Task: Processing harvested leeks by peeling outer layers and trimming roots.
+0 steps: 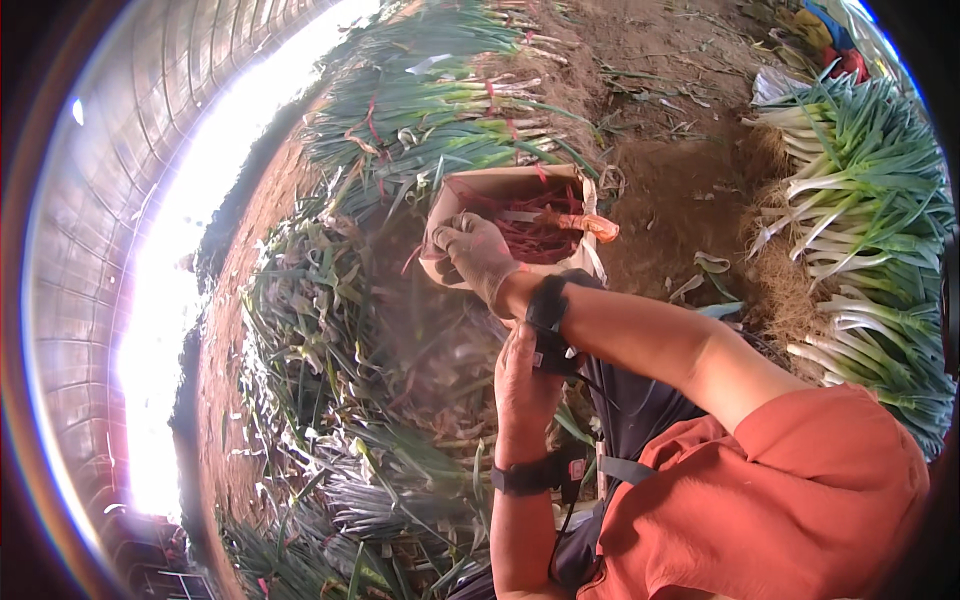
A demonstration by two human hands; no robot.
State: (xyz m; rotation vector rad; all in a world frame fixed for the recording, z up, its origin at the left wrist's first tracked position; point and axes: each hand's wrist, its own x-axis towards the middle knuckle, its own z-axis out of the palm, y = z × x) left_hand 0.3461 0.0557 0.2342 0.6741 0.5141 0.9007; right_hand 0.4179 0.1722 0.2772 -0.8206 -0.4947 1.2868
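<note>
A cardboard box [505, 182] holds a tangle of red ties [530, 238], with an orange-handled tool [585, 224], possibly a knife, lying across them. My right hand [472, 255], dusty or thinly gloved, is over the box's left near corner. Its fingers are curled; what they hold, if anything, is hidden. A red strand [411, 261] sticks out just left of these fingers. Below the right wrist is my left hand [525, 375], close to the black wrist strap [546, 303]. Its fingertips are partly hidden behind that wrist, so its grip is unclear.
Tied bundles of leeks or large green onions [420, 110] lie beyond the box. More leeks [850, 200] line the right side, roots facing inward. A heap of leaves and trimmings [310, 310] covers the left ground. A curved plastic-sheeted wall [110, 190] rises far left.
</note>
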